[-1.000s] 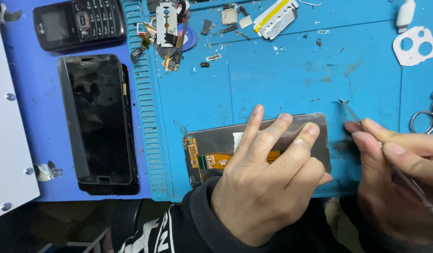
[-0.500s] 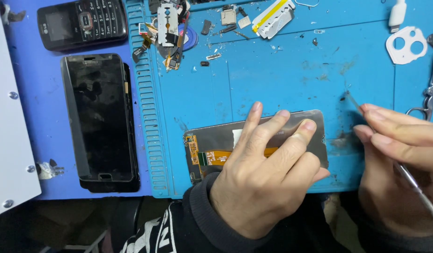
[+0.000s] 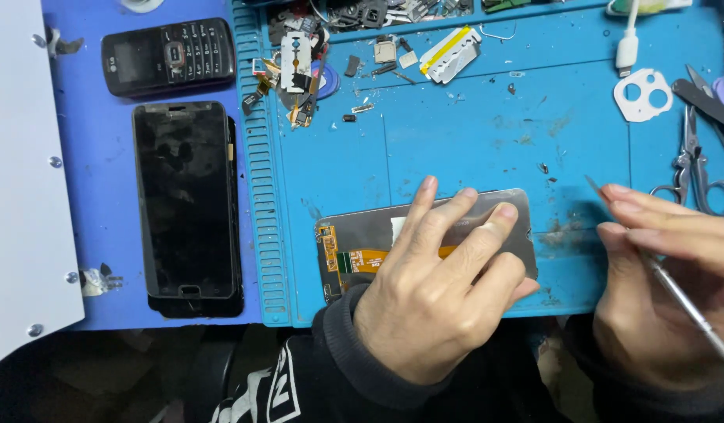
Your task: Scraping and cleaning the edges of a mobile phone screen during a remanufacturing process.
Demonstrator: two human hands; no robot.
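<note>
My left hand (image 3: pixel 436 290) lies flat on a grey phone screen panel (image 3: pixel 362 235) that rests face down on the blue work mat (image 3: pixel 471 141). An orange flex cable (image 3: pixel 348 258) shows at the panel's left end. My right hand (image 3: pixel 667 266) grips a thin metal tool (image 3: pixel 683 301). Its pointed tip (image 3: pixel 593 185) hovers just right of the panel's right edge.
A black smartphone (image 3: pixel 185 196) lies left of the mat, with a black keypad phone (image 3: pixel 167 56) above it. Small parts and a razor blade (image 3: pixel 297 59) litter the mat's top. Scissors (image 3: pixel 695 168), a white camera-cover piece (image 3: pixel 642 95) and a white board (image 3: pixel 21 180) sit at the sides.
The view has shifted a little, so everything sits lower in the frame. My right hand with the tool has moved slightly away from the panel's right edge. My left hand stays pressed on the panel.
</note>
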